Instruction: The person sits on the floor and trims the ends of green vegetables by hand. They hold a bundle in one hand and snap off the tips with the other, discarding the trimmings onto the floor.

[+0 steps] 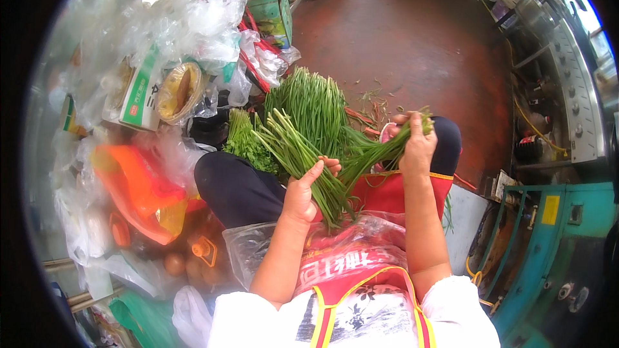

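Observation:
My left hand (305, 193) grips a bunch of Chinese chives (295, 150) above my lap, its pale cut ends pointing up and left. In my right hand (417, 145) is a second bunch of green chives (379, 154), held by its stem ends over my right knee; its leaves hang down and left towards the first bunch. Just beyond my hands, a large pile of chives (304, 106) stands with stem tips upward. Left of that pile lies a bundle of leafy herb (237, 135), perhaps celery or coriander. A red apron (358, 256) under clear plastic covers my lap.
Trimmings and red strips (370, 111) lie on the red-brown floor (387, 24). Clear plastic bags (193, 24), a bowl (180, 92) holding a brown item and an orange bag (140, 188) crowd the left. At right are a steel stove front (575, 92) and a teal metal frame (556, 232).

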The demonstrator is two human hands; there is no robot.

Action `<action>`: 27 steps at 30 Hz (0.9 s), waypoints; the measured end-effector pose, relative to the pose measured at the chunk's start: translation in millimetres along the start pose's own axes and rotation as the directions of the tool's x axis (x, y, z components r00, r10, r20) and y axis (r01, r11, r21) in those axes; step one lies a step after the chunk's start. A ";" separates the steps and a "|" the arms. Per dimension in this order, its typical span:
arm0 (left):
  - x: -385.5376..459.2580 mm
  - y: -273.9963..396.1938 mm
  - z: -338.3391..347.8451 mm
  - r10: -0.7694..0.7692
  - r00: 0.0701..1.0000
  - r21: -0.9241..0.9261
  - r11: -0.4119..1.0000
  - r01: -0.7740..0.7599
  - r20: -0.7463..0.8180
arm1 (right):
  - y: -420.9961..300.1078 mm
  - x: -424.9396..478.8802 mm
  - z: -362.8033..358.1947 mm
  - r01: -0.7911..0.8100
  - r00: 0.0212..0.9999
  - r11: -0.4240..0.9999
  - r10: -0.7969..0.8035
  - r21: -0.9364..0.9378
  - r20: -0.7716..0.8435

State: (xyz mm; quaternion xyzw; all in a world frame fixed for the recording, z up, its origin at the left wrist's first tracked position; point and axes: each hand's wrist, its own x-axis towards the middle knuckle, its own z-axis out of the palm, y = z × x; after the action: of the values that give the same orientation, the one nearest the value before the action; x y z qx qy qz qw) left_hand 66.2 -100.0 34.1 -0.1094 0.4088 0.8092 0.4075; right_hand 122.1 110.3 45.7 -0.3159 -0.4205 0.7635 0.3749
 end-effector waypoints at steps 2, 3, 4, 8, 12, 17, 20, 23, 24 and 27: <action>1.1 3.8 -4.7 -0.010 0.996 0.009 1.000 0.009 0.088 | 2.6 7.8 -14.8 0.153 0.987 0.988 -0.151 -0.032 0.063; 0.2 6.0 -5.6 -0.029 0.991 0.040 0.999 0.024 0.131 | -2.1 3.5 -8.2 0.102 0.988 0.979 -0.079 -0.175 0.134; -1.5 7.3 -6.5 -0.053 0.984 0.072 0.997 0.041 0.172 | -10.4 -6.9 5.1 0.058 0.982 0.946 0.004 -0.318 0.190; -4.9 3.1 1.6 -0.180 0.960 0.230 0.965 0.129 0.214 | -17.4 -28.2 39.1 -0.152 0.850 0.880 0.349 -0.449 0.395; -6.1 0.6 4.9 -0.131 0.979 0.273 0.958 0.084 0.159 | -3.3 -23.5 34.5 -0.217 0.852 0.906 0.358 -0.364 0.382; -0.8 1.3 3.2 -0.018 0.996 0.141 0.990 0.007 0.083 | 4.4 -19.2 21.8 -0.137 0.930 0.906 0.257 -0.402 0.263; -0.5 -2.0 -0.8 -0.064 0.994 0.164 0.985 0.048 0.091 | 5.5 -14.5 18.1 -0.120 0.965 0.937 0.188 -0.327 0.184; 4.6 -6.1 -9.7 -0.051 0.994 0.124 0.992 0.039 0.093 | 7.2 5.1 6.6 -0.107 0.994 0.963 0.111 -0.248 -0.001; 5.6 -6.9 -11.1 -0.042 0.996 0.108 0.994 0.033 0.084 | 7.0 11.8 -0.3 -0.080 0.997 0.971 0.083 -0.225 0.003; 6.6 -5.5 -11.5 -0.033 0.994 0.098 0.995 0.023 0.103 | 8.7 12.6 -8.0 -0.090 0.992 0.953 0.113 -0.290 0.060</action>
State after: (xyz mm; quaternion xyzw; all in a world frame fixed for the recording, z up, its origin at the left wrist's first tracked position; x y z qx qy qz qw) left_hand 64.2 -103.0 20.2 -0.0527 0.4241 0.7872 0.4447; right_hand 119.2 121.0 32.3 -0.3586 -0.5237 0.7243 0.2692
